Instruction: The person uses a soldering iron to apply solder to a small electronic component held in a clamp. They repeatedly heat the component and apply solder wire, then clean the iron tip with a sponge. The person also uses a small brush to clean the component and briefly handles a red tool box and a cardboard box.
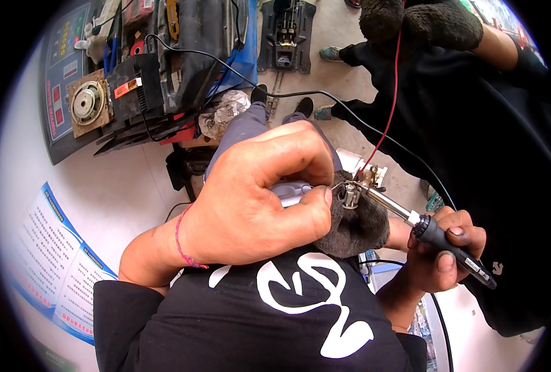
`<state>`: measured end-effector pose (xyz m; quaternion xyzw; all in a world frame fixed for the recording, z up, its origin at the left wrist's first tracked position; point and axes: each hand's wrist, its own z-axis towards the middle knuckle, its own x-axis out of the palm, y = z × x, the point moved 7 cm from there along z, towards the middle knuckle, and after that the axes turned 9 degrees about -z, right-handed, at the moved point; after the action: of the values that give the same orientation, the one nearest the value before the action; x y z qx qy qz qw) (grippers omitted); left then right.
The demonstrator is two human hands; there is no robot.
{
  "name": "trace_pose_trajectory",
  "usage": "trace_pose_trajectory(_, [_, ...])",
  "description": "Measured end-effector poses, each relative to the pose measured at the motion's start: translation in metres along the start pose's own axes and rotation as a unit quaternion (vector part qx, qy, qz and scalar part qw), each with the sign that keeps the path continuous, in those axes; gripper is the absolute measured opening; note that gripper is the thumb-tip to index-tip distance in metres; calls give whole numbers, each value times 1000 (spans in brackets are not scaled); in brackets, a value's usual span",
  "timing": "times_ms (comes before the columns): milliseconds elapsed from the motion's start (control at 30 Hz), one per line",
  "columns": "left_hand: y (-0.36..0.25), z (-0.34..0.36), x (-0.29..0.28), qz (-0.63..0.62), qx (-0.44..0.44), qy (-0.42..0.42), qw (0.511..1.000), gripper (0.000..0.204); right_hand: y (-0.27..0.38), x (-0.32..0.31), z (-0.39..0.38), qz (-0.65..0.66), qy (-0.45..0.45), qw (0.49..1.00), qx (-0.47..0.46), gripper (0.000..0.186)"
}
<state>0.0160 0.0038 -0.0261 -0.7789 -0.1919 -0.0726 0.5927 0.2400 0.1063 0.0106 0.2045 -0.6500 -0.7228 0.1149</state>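
Near the middle, my left hand is closed in a pinch on a thin silvery wire. The wire's end reaches a small metal part. My right hand grips the black handle of a soldering iron, whose metal tip meets the top of that part. Another person's dark-gloved hand sits under and around the part. From that spot a red wire runs up to gloved hands at the top right.
A black cable arcs across the view from the upper left. At left, a cluttered bench holds a round speaker and tools beside a control panel. A person in black clothing stands close at right. A machine base rests on the floor.
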Motion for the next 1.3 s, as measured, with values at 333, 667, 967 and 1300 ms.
trace_pose_trajectory(333, [-1,1,1,25,4,6,1000,8,4,4,3,-42,-4,999,-33,34])
trace_pose_trajectory(667, [-1,1,1,28,5,5,1000,9,-2,3,1,-5,-16,1000,-13,40])
trace_pose_trajectory(967, [0,1,1,48,-5,2,999,8,-3,1,-2,-28,-26,999,-14,42])
trace_pose_trajectory(1300, [2,0,3,47,-6,1,999,9,0,8,-4,-71,-30,995,-61,38])
